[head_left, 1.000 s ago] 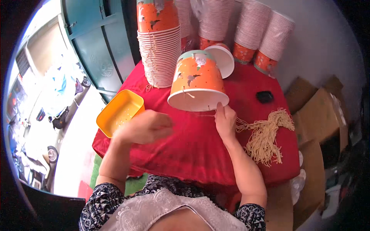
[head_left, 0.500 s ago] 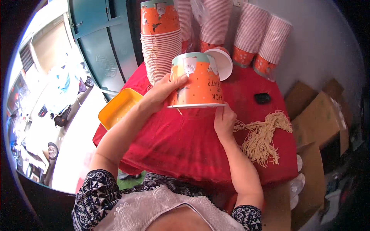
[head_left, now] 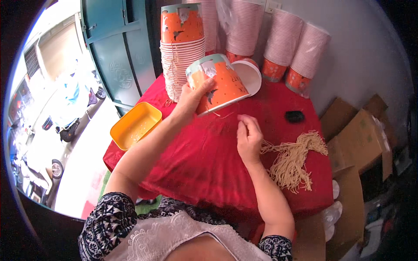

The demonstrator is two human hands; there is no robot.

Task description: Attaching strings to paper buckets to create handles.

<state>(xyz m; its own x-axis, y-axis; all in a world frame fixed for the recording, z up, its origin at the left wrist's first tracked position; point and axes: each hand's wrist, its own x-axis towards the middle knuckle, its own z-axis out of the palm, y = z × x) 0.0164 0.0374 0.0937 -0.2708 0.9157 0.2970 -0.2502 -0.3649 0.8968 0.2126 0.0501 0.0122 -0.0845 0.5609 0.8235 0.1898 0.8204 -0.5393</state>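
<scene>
Orange bucket (head_left: 226,85) tipped away from right hand (head_left: 249,139); left hand (head_left: 193,99) grips, inside hidden.

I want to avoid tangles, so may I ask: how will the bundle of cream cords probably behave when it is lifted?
The cream cords would probably be floppy, as they lie in loose curves on the red cloth. They are likely light, being thin strands. Some may slip or tangle, since ends splay out toward the right hand.
</scene>
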